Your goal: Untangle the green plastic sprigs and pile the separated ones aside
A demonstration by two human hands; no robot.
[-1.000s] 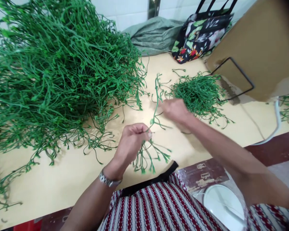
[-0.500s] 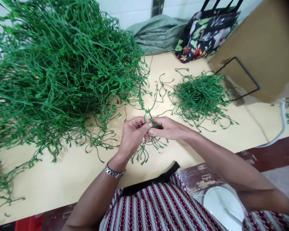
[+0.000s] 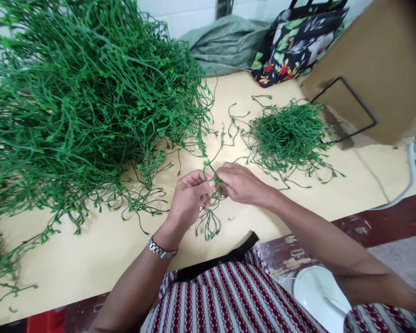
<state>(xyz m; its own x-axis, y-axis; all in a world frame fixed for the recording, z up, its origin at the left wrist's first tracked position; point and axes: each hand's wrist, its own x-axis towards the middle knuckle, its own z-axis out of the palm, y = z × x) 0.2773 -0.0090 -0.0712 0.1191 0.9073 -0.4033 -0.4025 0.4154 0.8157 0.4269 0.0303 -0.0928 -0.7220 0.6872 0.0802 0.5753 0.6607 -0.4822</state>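
My left hand [image 3: 192, 194] pinches a small bundle of thin green plastic stems [image 3: 209, 223], whose ends splay out below the fingers. Close against it, my right hand [image 3: 241, 182] has its fingers curled round the bundle's other side. A green loop with a small yellow-green tip stands up between the two hands. What exactly lies under the fingertips is partly hidden. To the left rises a big heap of green plastic stems [image 3: 100, 101] with budded ends. A smaller pile of like stems [image 3: 287, 132] lies to the right.
A cardboard piece [image 3: 374, 69] with a black wire frame [image 3: 358, 99] stands at the right. Behind are a floral bag [image 3: 291, 51] and a grey-green sack [image 3: 229, 44]. Loose stems lie on the cream tabletop [image 3: 100, 259]. A white round stool [image 3: 319, 293] is below the table edge.
My right hand has turned over, its back now facing up and its fingers curled. The bundle's hanging ends have swung and gathered slightly. My left hand keeps its pinch.
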